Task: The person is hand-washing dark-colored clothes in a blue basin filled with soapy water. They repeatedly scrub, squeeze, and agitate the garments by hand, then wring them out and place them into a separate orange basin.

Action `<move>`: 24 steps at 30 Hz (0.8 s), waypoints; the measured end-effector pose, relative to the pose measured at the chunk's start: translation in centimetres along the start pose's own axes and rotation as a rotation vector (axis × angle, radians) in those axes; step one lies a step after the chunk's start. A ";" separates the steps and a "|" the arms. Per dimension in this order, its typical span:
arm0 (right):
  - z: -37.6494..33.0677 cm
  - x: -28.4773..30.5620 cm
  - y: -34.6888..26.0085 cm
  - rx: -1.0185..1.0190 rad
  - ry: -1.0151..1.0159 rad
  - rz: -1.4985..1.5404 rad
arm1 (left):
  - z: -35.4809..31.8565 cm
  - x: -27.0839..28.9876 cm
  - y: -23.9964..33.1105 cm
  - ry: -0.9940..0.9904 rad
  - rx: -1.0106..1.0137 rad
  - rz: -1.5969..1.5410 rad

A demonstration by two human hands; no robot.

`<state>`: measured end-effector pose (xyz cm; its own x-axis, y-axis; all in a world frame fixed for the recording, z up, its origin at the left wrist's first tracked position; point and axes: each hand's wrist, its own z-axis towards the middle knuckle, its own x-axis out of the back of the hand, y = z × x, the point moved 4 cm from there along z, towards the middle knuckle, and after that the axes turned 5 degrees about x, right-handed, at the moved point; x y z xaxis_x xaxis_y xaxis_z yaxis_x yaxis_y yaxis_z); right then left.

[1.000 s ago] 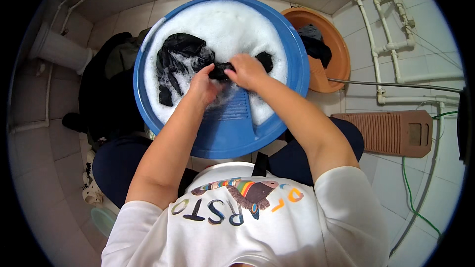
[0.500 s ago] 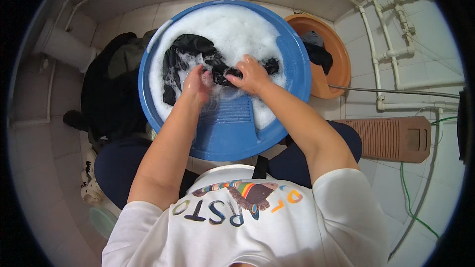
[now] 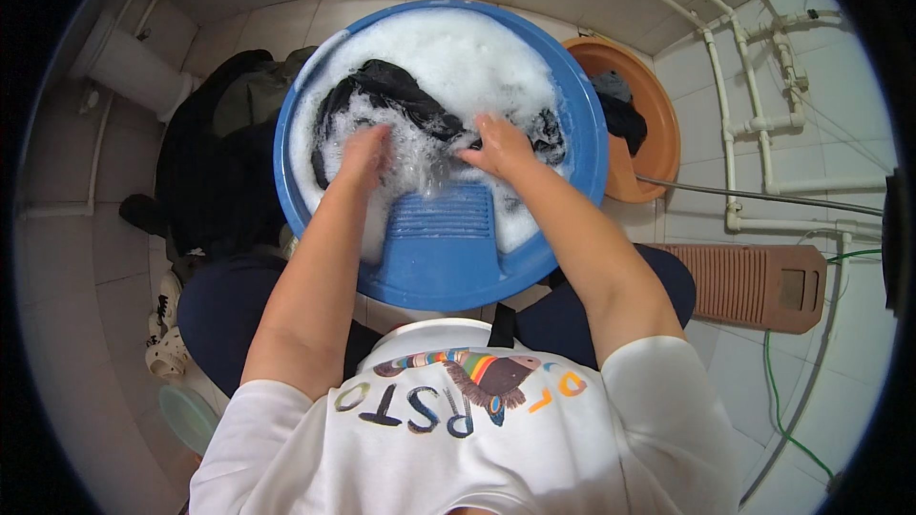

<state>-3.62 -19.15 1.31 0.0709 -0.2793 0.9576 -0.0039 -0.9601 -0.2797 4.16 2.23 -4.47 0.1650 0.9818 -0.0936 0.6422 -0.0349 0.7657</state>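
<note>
A black garment (image 3: 386,86) lies wet in the soapy water of a large blue washtub (image 3: 434,281), part of it bulging above the foam. My left hand (image 3: 364,153) is at the garment's near left side, its fingers smeared by motion and hidden in suds. Over the garment's right part is my right hand (image 3: 501,147), thumb on the near side and fingers curled over the far side, closed on the cloth. Water splashes between the two hands. The tub's ribbed washboard (image 3: 441,215) slopes up just on the near side of them.
Dark clothes (image 3: 215,162) are heaped left of the tub. An orange-brown basin (image 3: 658,167) with dark cloth stands at the back right. A brown washboard (image 3: 754,286) lies right of my knee. White pipes (image 3: 730,114) line the right wall. Light clogs (image 3: 169,353) sit at lower left.
My left hand has moved slightly left and lower into the suds. Water now splashes up between the hands, and the garment's middle has shifted and stretched toward my right hand.
</note>
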 end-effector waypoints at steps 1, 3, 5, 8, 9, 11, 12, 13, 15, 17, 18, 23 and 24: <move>0.0 -0.7 0.0 -0.036 -0.063 0.021 | -0.2 -1.2 -0.5 -0.065 0.104 -0.079; 0.4 -2.3 -0.9 -0.006 -0.259 0.616 | -0.1 -2.4 -1.1 -0.133 0.234 -0.167; 0.7 -2.3 -3.7 0.153 -0.364 0.964 | 1.0 -2.6 -1.9 -0.136 0.290 -0.191; -1.4 2.5 -7.9 0.157 -0.666 0.992 | -4.1 -4.9 0.8 -0.443 0.514 -0.504; -1.3 1.9 -7.5 0.334 -0.513 0.759 | -2.4 -5.1 -0.3 -0.522 0.473 -0.650; -1.8 3.3 -6.9 0.166 -0.805 0.824 | -2.1 -5.0 0.0 -0.500 0.399 -0.833; -1.7 3.7 -5.8 0.104 -0.808 0.729 | -1.5 -4.7 -0.2 -0.494 0.387 -0.887; -1.0 2.4 -2.6 -0.085 -0.667 0.696 | -2.0 -4.7 0.5 -0.417 0.366 -0.926; -0.5 0.6 2.2 -0.324 -0.414 0.633 | 0.3 -2.8 -0.5 -0.168 0.277 -1.089; -0.8 0.9 3.3 -0.342 -0.180 0.312 | 0.1 -3.3 -0.7 -0.145 0.205 -0.986; -1.0 0.1 3.3 -0.379 -0.307 0.051 | -0.2 -3.8 -0.9 -0.135 0.169 -0.933; -0.4 -2.0 5.1 -0.353 -0.427 -0.051 | -4.1 -5.8 0.3 -0.232 0.468 -0.721; -0.3 -1.6 4.7 -0.288 -0.295 -0.035 | -4.5 -6.0 0.6 -0.251 0.475 -0.712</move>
<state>-4.00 -23.26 -1.51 0.3589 -0.2703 0.8934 -0.2728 -0.9457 -0.1766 0.22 -2.86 -0.55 -0.2679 0.7323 -0.6260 0.8885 0.4391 0.1334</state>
